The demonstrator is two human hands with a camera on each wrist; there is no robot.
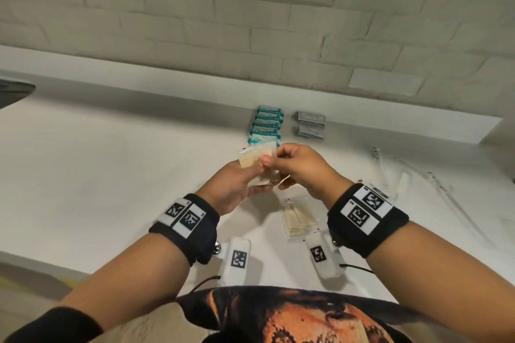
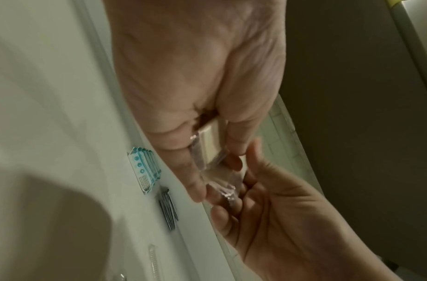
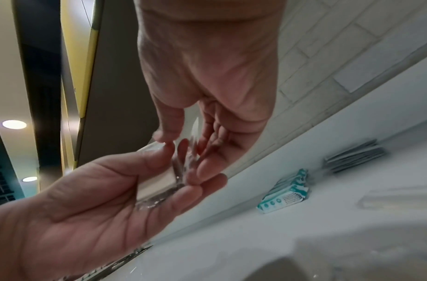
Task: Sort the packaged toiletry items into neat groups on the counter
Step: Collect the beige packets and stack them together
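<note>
Above the white counter [image 1: 111, 175], my left hand [image 1: 250, 175] grips a small stack of clear-wrapped beige packets [image 1: 255, 159], thumb on one side and fingers under it. My right hand [image 1: 274, 160] pinches the clear wrapper edge of the packet nearest it. In the left wrist view the beige packet [image 2: 212, 140] sits between my left thumb and fingers. The right wrist view has the packet [image 3: 157, 184] lying in my left palm, with my right fingertips [image 3: 166, 133] on its crinkled wrapper. More clear beige packets [image 1: 299, 217] lie on the counter under my right wrist.
A row of teal and white boxes [image 1: 267, 125] stands by the back wall, with grey sachets [image 1: 310, 124] to their right. Long clear-wrapped items [image 1: 418, 175] lie loose at the right. A dark object [image 1: 14, 92] juts in at the far left.
</note>
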